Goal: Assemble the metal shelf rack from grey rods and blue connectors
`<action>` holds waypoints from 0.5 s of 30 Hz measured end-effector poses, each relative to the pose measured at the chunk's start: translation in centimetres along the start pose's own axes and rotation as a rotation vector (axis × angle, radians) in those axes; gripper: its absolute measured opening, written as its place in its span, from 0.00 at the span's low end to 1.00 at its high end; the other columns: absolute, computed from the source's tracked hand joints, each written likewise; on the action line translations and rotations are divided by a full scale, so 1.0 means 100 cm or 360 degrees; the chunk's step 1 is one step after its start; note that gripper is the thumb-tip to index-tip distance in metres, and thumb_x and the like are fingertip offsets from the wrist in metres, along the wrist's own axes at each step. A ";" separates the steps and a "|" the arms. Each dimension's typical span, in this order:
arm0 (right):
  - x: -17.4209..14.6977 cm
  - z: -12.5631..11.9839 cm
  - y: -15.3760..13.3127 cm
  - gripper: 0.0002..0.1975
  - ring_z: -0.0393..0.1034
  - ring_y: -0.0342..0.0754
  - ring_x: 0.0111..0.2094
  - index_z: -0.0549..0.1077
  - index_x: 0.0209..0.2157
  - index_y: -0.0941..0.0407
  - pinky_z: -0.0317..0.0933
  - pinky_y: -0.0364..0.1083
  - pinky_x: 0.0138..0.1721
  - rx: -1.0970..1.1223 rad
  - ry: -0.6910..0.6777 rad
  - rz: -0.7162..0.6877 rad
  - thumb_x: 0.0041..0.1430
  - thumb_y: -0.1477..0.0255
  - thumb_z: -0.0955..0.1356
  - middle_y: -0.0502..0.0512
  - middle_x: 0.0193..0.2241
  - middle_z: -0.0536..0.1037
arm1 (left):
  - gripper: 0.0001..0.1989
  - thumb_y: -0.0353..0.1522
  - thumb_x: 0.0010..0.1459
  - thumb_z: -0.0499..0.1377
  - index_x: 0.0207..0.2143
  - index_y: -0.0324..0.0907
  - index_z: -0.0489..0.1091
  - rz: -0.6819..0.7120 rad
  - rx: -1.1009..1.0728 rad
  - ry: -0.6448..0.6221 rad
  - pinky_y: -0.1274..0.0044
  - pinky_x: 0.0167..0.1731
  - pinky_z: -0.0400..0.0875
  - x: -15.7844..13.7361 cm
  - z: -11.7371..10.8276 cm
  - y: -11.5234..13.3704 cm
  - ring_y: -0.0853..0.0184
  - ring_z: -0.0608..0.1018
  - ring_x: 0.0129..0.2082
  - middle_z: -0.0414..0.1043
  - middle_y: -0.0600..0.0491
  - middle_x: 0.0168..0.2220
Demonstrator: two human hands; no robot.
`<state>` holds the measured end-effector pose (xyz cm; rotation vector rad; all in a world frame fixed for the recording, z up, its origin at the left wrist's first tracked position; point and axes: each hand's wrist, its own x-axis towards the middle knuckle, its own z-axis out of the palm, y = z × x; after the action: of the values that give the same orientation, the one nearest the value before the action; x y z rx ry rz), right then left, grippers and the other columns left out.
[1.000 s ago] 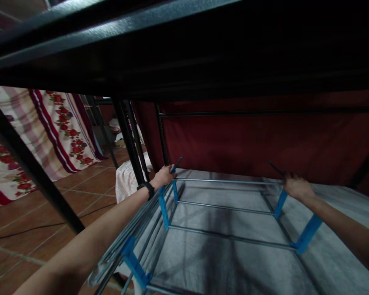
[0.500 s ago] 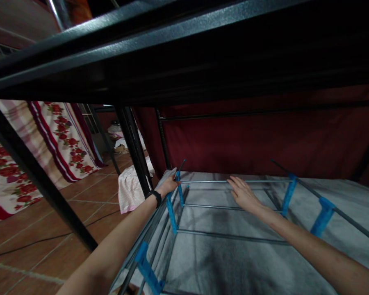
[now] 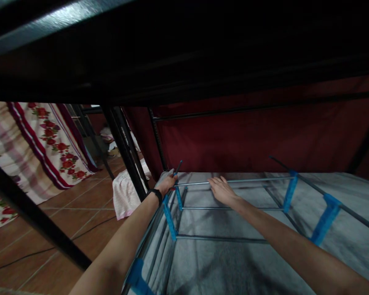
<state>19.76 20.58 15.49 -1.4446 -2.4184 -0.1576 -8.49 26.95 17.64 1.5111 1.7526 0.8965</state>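
Note:
A frame of thin grey metal tubes and blue plastic connectors lies over the grey sheet (image 3: 215,262). My left hand (image 3: 169,184), with a dark band on its wrist, is closed around the far left corner of the frame, by a blue connector (image 3: 178,198). Over the far cross tube (image 3: 261,180) my right hand (image 3: 222,190) has its fingers bent, gripping it left of the middle. The tube's right end meets another blue connector (image 3: 290,191). Part of the left corner joint is hidden behind my left fingers.
A black metal shelf (image 3: 178,53) hangs low overhead, with black posts (image 3: 123,151) at the left. Dark red cloth (image 3: 233,143) closes the back. Beyond lie a tiled floor (image 3: 80,221) with a cable, a striped cloth (image 3: 127,190) and a flowered curtain (image 3: 58,143).
My right hand has moved left along the far tube, and its fingers now bend over it. My left hand stays at the corner. The view has shifted forward, under the shelf.

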 end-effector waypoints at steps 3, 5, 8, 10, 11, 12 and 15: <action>0.011 0.000 -0.010 0.23 0.63 0.52 0.55 0.66 0.57 0.58 0.45 0.54 0.60 -0.0001 -0.0069 0.0008 0.62 0.80 0.55 0.63 0.53 0.72 | 0.16 0.40 0.62 0.50 0.46 0.41 0.66 -0.0028 -0.0049 -0.0038 0.77 0.28 0.74 -0.003 -0.001 -0.002 0.60 0.76 0.44 0.73 0.44 0.46; 0.017 -0.001 -0.015 0.22 0.65 0.52 0.52 0.67 0.55 0.58 0.50 0.53 0.56 0.0006 -0.0112 0.0000 0.63 0.79 0.55 0.63 0.49 0.74 | 0.17 0.41 0.62 0.50 0.48 0.42 0.66 -0.0040 -0.0082 -0.0051 0.77 0.27 0.74 -0.005 -0.002 -0.003 0.60 0.76 0.44 0.74 0.45 0.45; 0.025 -0.001 -0.022 0.20 0.67 0.52 0.49 0.69 0.52 0.57 0.55 0.50 0.51 0.0041 -0.0143 -0.0069 0.64 0.78 0.54 0.62 0.47 0.74 | 0.18 0.41 0.62 0.50 0.49 0.42 0.65 -0.0046 -0.0132 -0.0067 0.78 0.28 0.74 -0.005 -0.001 -0.005 0.62 0.77 0.41 0.74 0.46 0.42; 0.031 -0.001 -0.027 0.20 0.67 0.51 0.48 0.69 0.52 0.56 0.56 0.50 0.50 0.0079 -0.0142 -0.0150 0.65 0.78 0.54 0.61 0.46 0.74 | 0.17 0.41 0.61 0.52 0.49 0.42 0.65 -0.0039 -0.0202 -0.0078 0.78 0.27 0.74 -0.003 0.000 -0.006 0.64 0.77 0.39 0.74 0.48 0.39; 0.034 0.000 -0.030 0.21 0.68 0.51 0.48 0.68 0.53 0.56 0.56 0.50 0.50 0.0103 -0.0145 -0.0189 0.65 0.77 0.53 0.61 0.46 0.74 | 0.17 0.40 0.61 0.53 0.48 0.42 0.65 -0.0036 -0.0276 -0.0084 0.78 0.27 0.74 -0.002 0.001 -0.007 0.64 0.77 0.38 0.74 0.49 0.38; 0.038 0.000 -0.034 0.21 0.67 0.51 0.48 0.68 0.53 0.55 0.56 0.50 0.50 0.0127 -0.0144 -0.0224 0.65 0.77 0.53 0.61 0.47 0.73 | 0.17 0.40 0.60 0.55 0.48 0.42 0.66 -0.0035 -0.0362 -0.0089 0.78 0.27 0.74 -0.002 0.002 -0.008 0.65 0.77 0.36 0.73 0.49 0.37; 0.048 0.002 -0.046 0.21 0.68 0.51 0.48 0.67 0.55 0.54 0.58 0.50 0.50 0.0182 -0.0160 -0.0279 0.65 0.77 0.54 0.61 0.48 0.72 | 0.16 0.39 0.58 0.57 0.46 0.41 0.65 -0.0038 -0.0561 -0.0105 0.77 0.26 0.75 0.001 0.003 -0.011 0.66 0.76 0.33 0.72 0.51 0.34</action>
<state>13.61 22.40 17.12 -1.2184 -2.5882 0.0145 -8.86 26.96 16.54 1.2714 1.4705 1.0669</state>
